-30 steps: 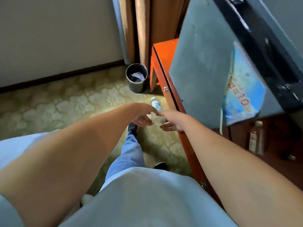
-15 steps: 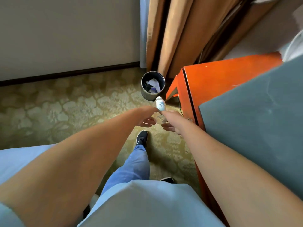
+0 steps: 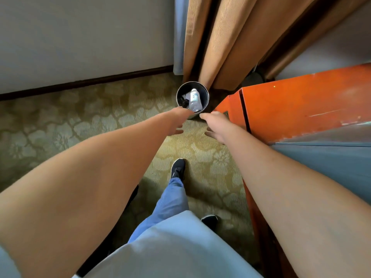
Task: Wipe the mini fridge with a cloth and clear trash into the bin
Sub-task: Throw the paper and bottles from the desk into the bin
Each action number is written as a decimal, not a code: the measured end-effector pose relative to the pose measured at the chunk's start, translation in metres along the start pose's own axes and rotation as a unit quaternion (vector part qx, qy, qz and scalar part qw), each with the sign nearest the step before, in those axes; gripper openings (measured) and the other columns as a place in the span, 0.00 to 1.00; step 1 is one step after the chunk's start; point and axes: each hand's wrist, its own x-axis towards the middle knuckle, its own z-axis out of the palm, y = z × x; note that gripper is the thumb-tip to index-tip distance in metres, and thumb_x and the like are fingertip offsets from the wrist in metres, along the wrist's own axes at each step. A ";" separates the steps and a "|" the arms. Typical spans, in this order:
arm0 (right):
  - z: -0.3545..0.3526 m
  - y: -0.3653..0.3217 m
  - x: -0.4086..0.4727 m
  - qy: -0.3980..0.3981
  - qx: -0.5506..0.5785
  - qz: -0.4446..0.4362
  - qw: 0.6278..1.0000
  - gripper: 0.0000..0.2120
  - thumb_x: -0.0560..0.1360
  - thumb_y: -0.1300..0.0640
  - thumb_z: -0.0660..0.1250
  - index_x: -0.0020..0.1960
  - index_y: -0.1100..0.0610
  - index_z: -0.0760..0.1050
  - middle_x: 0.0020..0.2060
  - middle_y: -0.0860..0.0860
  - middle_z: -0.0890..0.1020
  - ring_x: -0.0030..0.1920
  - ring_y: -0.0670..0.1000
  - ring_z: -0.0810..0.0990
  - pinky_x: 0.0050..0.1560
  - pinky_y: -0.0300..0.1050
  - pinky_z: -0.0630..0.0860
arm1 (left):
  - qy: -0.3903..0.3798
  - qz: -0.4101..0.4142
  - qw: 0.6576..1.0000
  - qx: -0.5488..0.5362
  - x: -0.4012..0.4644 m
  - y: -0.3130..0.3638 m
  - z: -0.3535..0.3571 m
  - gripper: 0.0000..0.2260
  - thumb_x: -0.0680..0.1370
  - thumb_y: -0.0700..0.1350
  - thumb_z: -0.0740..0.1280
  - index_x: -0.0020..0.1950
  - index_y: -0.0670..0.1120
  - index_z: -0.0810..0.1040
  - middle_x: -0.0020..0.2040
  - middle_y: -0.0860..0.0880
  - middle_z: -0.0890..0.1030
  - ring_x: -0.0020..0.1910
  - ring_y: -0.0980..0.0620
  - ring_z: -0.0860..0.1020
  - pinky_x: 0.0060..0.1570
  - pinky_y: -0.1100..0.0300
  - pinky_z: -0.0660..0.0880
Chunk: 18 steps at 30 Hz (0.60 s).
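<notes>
A pale shirt (image 3: 170, 251) fills the bottom edge, and below it a blue trouser leg (image 3: 170, 199) is seen ending in a black shoe (image 3: 178, 169) planted on the patterned carpet (image 3: 60, 125). A second shoe (image 3: 209, 220) is partly shown beside the shirt hem. Both bare forearms are stretched forward over the carpet.

The left hand (image 3: 177, 122) is held out just short of the bin (image 3: 206, 93), fingers spread and loose; nothing is gripped in it. The right hand (image 3: 217, 126) is held level with it, a narrow gap between the two, its fingers likewise released and empty.

To the right, the grey fridge (image 3: 331, 165) is set on an orange surface (image 3: 301, 105), whose corner lies close to the right hand. Scuffs are seen on the orange top.

Just beyond the fingertips the round dark bin stands on the carpet, against the foot of the curtain (image 3: 220, 41) and beside the corner of the orange surface. A clear bottle (image 3: 194, 100) with a white cap is lying tilted inside it, on top of darker rubbish that cannot be made out.

Behind the bin the tan curtain hangs in folds to the floor, with a pale wall (image 3: 80, 37) and dark skirting board (image 3: 86, 82) to the left.
</notes>
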 end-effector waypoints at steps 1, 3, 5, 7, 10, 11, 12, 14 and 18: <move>-0.001 0.005 -0.001 -0.005 -0.003 0.013 1.000 0.22 0.80 0.51 0.66 0.71 0.55 0.69 0.56 0.50 0.74 0.58 0.54 0.75 0.62 0.55 0.78 | -0.003 -0.005 1.000 0.008 0.001 -0.004 0.002 0.24 0.81 0.52 0.68 0.76 0.52 0.68 0.72 0.50 0.70 0.65 0.47 0.73 0.65 0.48 0.77; -0.004 0.017 -0.004 -0.012 0.002 0.034 0.999 0.20 0.81 0.52 0.65 0.71 0.55 0.69 0.58 0.50 0.73 0.61 0.55 0.75 0.63 0.54 0.78 | -0.004 -0.008 1.000 0.017 0.000 -0.009 0.006 0.24 0.81 0.52 0.67 0.76 0.51 0.68 0.73 0.50 0.70 0.66 0.46 0.73 0.65 0.48 0.77; -0.010 0.027 -0.009 -0.012 0.010 0.045 0.999 0.20 0.81 0.52 0.64 0.72 0.54 0.69 0.59 0.50 0.73 0.62 0.55 0.76 0.63 0.54 0.78 | -0.008 -0.004 1.000 0.022 -0.004 -0.011 0.014 0.24 0.82 0.52 0.67 0.76 0.50 0.68 0.73 0.49 0.70 0.65 0.46 0.74 0.65 0.49 0.77; -0.017 0.035 -0.014 -0.006 0.016 0.044 0.999 0.18 0.81 0.52 0.64 0.70 0.54 0.70 0.56 0.50 0.74 0.61 0.55 0.77 0.63 0.55 0.78 | -0.014 0.001 1.000 0.025 -0.011 -0.011 0.024 0.24 0.81 0.53 0.68 0.76 0.50 0.69 0.73 0.50 0.71 0.64 0.47 0.75 0.63 0.50 0.78; -0.031 0.047 -0.026 0.002 0.028 0.032 0.999 0.17 0.80 0.51 0.64 0.67 0.53 0.72 0.54 0.51 0.77 0.57 0.54 0.79 0.60 0.55 0.80 | -0.021 0.014 0.999 0.033 -0.025 -0.013 0.045 0.23 0.80 0.54 0.68 0.74 0.49 0.70 0.70 0.50 0.74 0.62 0.48 0.76 0.53 0.54 0.79; -0.036 0.053 -0.031 0.006 0.032 0.026 0.999 0.17 0.79 0.50 0.64 0.67 0.53 0.73 0.54 0.51 0.77 0.56 0.54 0.80 0.59 0.54 0.81 | -0.023 0.019 0.999 0.038 -0.031 -0.016 0.054 0.22 0.81 0.53 0.68 0.73 0.49 0.71 0.68 0.50 0.75 0.61 0.48 0.77 0.50 0.54 0.79; -0.041 0.060 -0.037 0.010 0.035 0.022 0.999 0.17 0.79 0.50 0.64 0.66 0.53 0.73 0.54 0.51 0.77 0.55 0.54 0.80 0.58 0.54 0.81 | -0.027 0.024 0.998 0.044 -0.038 -0.019 0.063 0.21 0.81 0.53 0.68 0.72 0.48 0.72 0.65 0.50 0.77 0.60 0.48 0.78 0.49 0.55 0.78; -0.053 0.081 -0.051 0.014 0.045 0.013 0.999 0.17 0.78 0.50 0.65 0.65 0.53 0.74 0.54 0.51 0.78 0.54 0.54 0.81 0.57 0.54 0.82 | -0.034 0.030 0.997 0.062 -0.052 -0.032 0.084 0.18 0.81 0.52 0.67 0.69 0.48 0.74 0.61 0.50 0.79 0.59 0.48 0.79 0.52 0.54 0.79; -0.076 0.148 -0.091 0.014 0.064 -0.003 0.998 0.15 0.78 0.51 0.66 0.62 0.54 0.76 0.53 0.52 0.80 0.52 0.54 0.82 0.56 0.53 0.82 | -0.047 0.042 0.992 0.112 -0.086 -0.081 0.134 0.15 0.81 0.51 0.66 0.65 0.47 0.76 0.59 0.49 0.82 0.58 0.48 0.81 0.57 0.52 0.80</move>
